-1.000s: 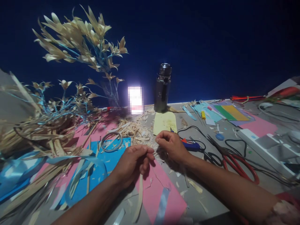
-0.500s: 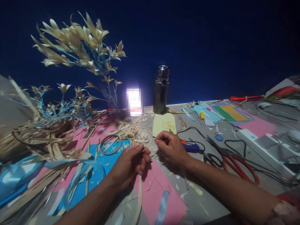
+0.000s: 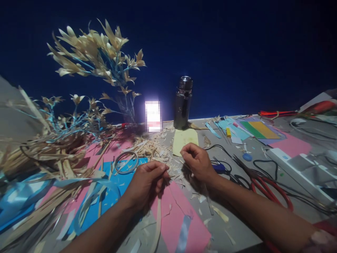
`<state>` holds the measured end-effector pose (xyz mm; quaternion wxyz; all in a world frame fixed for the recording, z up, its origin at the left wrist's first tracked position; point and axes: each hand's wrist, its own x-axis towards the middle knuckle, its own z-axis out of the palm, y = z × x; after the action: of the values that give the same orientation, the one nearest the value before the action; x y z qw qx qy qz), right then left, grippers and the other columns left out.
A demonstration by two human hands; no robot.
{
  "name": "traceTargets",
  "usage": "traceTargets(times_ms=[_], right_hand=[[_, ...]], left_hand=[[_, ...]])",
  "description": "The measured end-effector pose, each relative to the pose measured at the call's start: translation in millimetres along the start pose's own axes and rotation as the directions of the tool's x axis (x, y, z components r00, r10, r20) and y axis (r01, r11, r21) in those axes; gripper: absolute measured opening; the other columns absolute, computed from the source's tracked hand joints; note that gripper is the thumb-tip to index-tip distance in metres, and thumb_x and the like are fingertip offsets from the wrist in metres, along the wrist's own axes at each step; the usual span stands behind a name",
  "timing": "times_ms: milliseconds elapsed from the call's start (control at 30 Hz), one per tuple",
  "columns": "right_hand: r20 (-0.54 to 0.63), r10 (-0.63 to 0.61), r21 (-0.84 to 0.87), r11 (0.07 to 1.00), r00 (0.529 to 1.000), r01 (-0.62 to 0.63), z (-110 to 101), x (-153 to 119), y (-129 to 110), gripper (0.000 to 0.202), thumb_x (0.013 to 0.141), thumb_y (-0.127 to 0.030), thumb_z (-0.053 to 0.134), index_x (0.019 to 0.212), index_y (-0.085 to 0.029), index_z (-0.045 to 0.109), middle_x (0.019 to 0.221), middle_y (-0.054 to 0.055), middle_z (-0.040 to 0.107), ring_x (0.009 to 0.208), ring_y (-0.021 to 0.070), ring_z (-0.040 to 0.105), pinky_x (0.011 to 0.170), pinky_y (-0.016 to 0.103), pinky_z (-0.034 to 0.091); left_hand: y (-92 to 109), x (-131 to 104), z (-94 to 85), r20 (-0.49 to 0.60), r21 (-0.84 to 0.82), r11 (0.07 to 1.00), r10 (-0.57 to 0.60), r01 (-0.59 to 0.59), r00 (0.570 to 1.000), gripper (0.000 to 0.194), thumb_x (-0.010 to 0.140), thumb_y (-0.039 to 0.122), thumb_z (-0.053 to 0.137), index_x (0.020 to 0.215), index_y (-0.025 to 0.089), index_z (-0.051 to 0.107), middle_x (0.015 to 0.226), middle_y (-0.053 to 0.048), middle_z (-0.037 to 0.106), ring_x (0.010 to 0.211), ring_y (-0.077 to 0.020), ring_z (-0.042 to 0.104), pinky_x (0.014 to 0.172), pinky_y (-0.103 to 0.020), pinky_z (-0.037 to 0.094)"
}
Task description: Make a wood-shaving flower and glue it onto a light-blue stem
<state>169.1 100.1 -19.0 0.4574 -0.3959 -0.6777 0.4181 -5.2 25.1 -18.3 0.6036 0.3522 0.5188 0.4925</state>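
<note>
The left hand is held with its thumb brought against the curled fingers, the gap narrow. The right hand is likewise pinched narrow, with thumb and forefinger brought together, and is set slightly apart from the left. Whether anything thin is gripped between either set of fingertips cannot be told. A pale strip is seen hanging just below the left hand, its upper end hidden by the fingers, so whether it is held cannot be told. A thin thread is also seen near that hand, over a pink sheet that is crossed by a piece of light blue ribbon.

Beside the left hand, a blue sheet is strewn with scraps, and a wire ring is laid on it. Beyond the hands, pale shavings are heaped on the grey table. A yellow sheet is placed in front of an upright dark flask. A blue tool is partly hidden by the right hand, and near it are laid red-handled scissors. Pale artificial flowers on blue stems are seen at far left
</note>
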Motion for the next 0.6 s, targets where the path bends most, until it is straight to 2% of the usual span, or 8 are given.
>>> traceTargets(times_ms=[67, 133, 200, 267, 367, 467, 533, 600], right_hand=[[-0.017, -0.104, -0.026, 0.994, 0.994, 0.104, -2.1, -0.1, -0.8, 0.015, 0.088, -0.029, 0.058, 0.077, -0.019, 0.062, 0.072, -0.001, 0.059, 0.067, 0.0146, 0.054, 0.061, 0.026, 0.041], [0.012, -0.241, -0.06, 0.968, 0.97, 0.242, -2.7, -2.9, -2.1, 0.015, 0.093, -0.028, 0.056, 0.087, -0.018, 0.067, 0.08, 0.002, 0.064, 0.073, 0.0157, 0.058, 0.065, 0.027, 0.043], [0.091, -0.343, -0.085, 0.933, 0.935, 0.35, -1.9, -6.3, -2.9, 0.018, 0.096, -0.026, 0.054, 0.093, -0.018, 0.07, 0.087, 0.005, 0.068, 0.08, 0.0172, 0.062, 0.072, 0.029, 0.045], [0.184, -0.347, -0.11, 0.922, 0.92, 0.37, 0.0, -8.7, -2.5, 0.018, 0.095, -0.025, 0.056, 0.09, -0.018, 0.072, 0.086, 0.005, 0.07, 0.082, 0.018, 0.063, 0.075, 0.03, 0.046], [0.288, -0.178, -0.104, 0.971, 0.941, 0.216, 3.0, -9.5, -1.2, 0.014, 0.09, -0.022, 0.064, 0.08, -0.018, 0.072, 0.073, 0.002, 0.069, 0.071, 0.0155, 0.062, 0.068, 0.027, 0.045], [0.305, 0.007, -0.06, 0.998, 0.952, 0.012, 4.7, -8.5, -2.1, 0.013, 0.087, -0.02, 0.065, 0.076, -0.017, 0.07, 0.067, -0.001, 0.067, 0.062, 0.0129, 0.06, 0.06, 0.023, 0.043], [0.281, 0.057, -0.061, 0.997, 0.958, -0.041, 4.7, -7.8, -4.4, 0.013, 0.086, -0.02, 0.065, 0.074, -0.017, 0.069, 0.064, -0.002, 0.064, 0.059, 0.0117, 0.057, 0.056, 0.022, 0.041], [0.258, 0.054, -0.061, 0.997, 0.965, -0.039, 4.4, -7.6, -6.9, 0.013, 0.085, -0.02, 0.065, 0.074, -0.016, 0.067, 0.064, -0.003, 0.063, 0.058, 0.0109, 0.055, 0.055, 0.021, 0.04]], left_hand=[[0.7, 0.1, -0.2, -0.077, 0.186, 0.974, 0.149, -0.133, 0.986, 0.024, 0.079, 0.038, 0.073, 0.068, 0.018, 0.073, 0.047, 0.001, 0.057, 0.04, -0.0118, 0.046, 0.042, -0.026, 0.04], [1.1, -1.0, 0.1, -0.122, 0.395, 0.876, 0.347, -0.275, 0.93, 0.015, 0.079, 0.03, 0.072, 0.07, 0.019, 0.076, 0.062, -0.004, 0.07, 0.055, -0.0163, 0.06, 0.054, -0.028, 0.046], [0.6, -2.8, 0.4, -0.106, 0.535, 0.763, 0.486, -0.362, 0.867, 0.011, 0.079, 0.025, 0.071, 0.074, 0.021, 0.079, 0.076, -0.006, 0.077, 0.071, -0.0208, 0.067, 0.066, -0.032, 0.05], [-1.0, -4.6, 0.2, -0.055, 0.604, 0.688, 0.54, -0.403, 0.84, 0.012, 0.082, 0.024, 0.068, 0.079, 0.022, 0.08, 0.08, -0.006, 0.078, 0.075, -0.0225, 0.069, 0.071, -0.035, 0.051], [-4.1, -6.0, -0.8, 0.022, 0.636, 0.627, 0.569, -0.451, 0.822, 0.016, 0.086, 0.023, 0.064, 0.084, 0.023, 0.08, 0.083, -0.006, 0.078, 0.077, -0.0225, 0.07, 0.071, -0.036, 0.052], [-4.5, -5.9, -2.3, 0.033, 0.642, 0.605, 0.592, -0.471, 0.805, 0.017, 0.087, 0.023, 0.065, 0.098, 0.022, 0.078, 0.09, -0.006, 0.077, 0.076, -0.0211, 0.069, 0.069, -0.035, 0.053], [-2.8, -5.4, -4.0, 0.025, 0.659, 0.562, 0.648, -0.5, 0.761, 0.02, 0.087, 0.023, 0.065, 0.104, 0.022, 0.075, 0.096, -0.006, 0.074, 0.08, -0.0207, 0.068, 0.071, -0.035, 0.053], [-0.5, -4.7, -6.2, 0.049, 0.698, 0.462, 0.732, -0.548, 0.68, 0.016, 0.088, 0.02, 0.064, 0.1, 0.021, 0.075, 0.097, -0.007, 0.071, 0.087, -0.0218, 0.066, 0.078, -0.037, 0.052]])
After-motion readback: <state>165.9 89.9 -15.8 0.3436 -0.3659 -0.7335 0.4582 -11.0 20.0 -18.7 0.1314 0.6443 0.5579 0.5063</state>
